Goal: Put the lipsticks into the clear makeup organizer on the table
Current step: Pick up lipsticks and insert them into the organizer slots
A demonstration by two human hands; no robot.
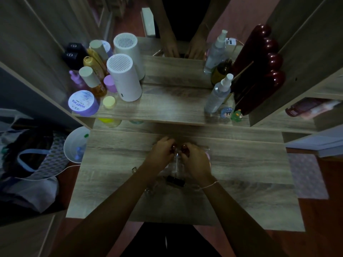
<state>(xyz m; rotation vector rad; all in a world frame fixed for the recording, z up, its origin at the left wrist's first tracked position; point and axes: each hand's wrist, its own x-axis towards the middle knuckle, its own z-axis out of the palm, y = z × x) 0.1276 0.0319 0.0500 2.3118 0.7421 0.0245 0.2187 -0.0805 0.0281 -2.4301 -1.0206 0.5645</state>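
Head view: a dark red lipstick (174,146) is pinched in the left hand (161,151) and another (184,147) in the right hand (197,162), both held over the clear organizer (176,165) at surface centre. A black lipstick (176,180) lies at 6 o'clock of the organizer. Each tube is best lowered upright into a separate slot, judged hard to see in the dim light.

Your left hand (161,152) and right hand (196,160) meet over the organizer (175,166) at the table's (241,182) centre; a lipstick (176,180) lies nearer you, between your wrists; behind, a shelf (167,108) carries bottles (92,78) left, spray bottle (219,93) right.
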